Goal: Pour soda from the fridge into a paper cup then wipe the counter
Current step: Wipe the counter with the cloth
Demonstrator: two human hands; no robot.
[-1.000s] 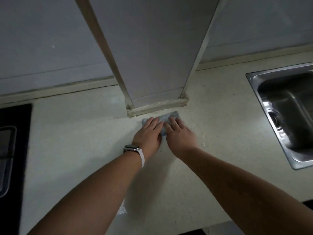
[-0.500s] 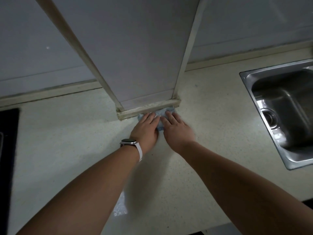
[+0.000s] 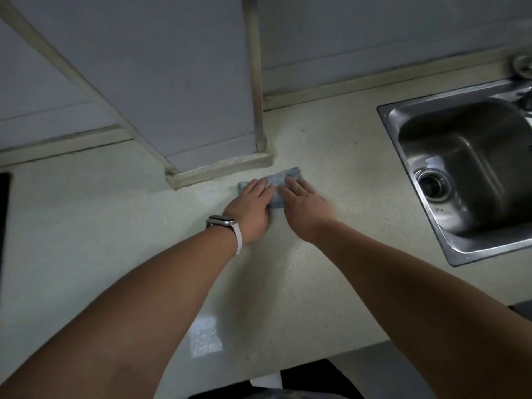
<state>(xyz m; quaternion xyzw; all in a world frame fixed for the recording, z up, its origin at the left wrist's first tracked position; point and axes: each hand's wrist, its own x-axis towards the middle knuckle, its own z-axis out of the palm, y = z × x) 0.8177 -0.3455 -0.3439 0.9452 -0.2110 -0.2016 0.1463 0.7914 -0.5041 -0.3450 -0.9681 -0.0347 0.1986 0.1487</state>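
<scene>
A folded grey-blue cloth (image 3: 280, 181) lies flat on the pale speckled counter (image 3: 100, 226), just in front of the right corner of a boxed wall column. My left hand (image 3: 252, 210), with a watch on its wrist, presses on the cloth's left part with straight fingers. Beside it, my right hand (image 3: 306, 208) presses flat on the cloth's right part. Most of the cloth is hidden under both hands. No cup or soda is in view.
A boxed column (image 3: 201, 96) juts out from the back wall onto the counter. A steel sink (image 3: 472, 180) is set into the counter at the right. A black hob edge (image 3: 3, 214) shows at the far left. The counter's front edge runs along the bottom.
Both hands have slid the cloth to the right along the column's base, from its front face to past its right corner, nearer the sink.
</scene>
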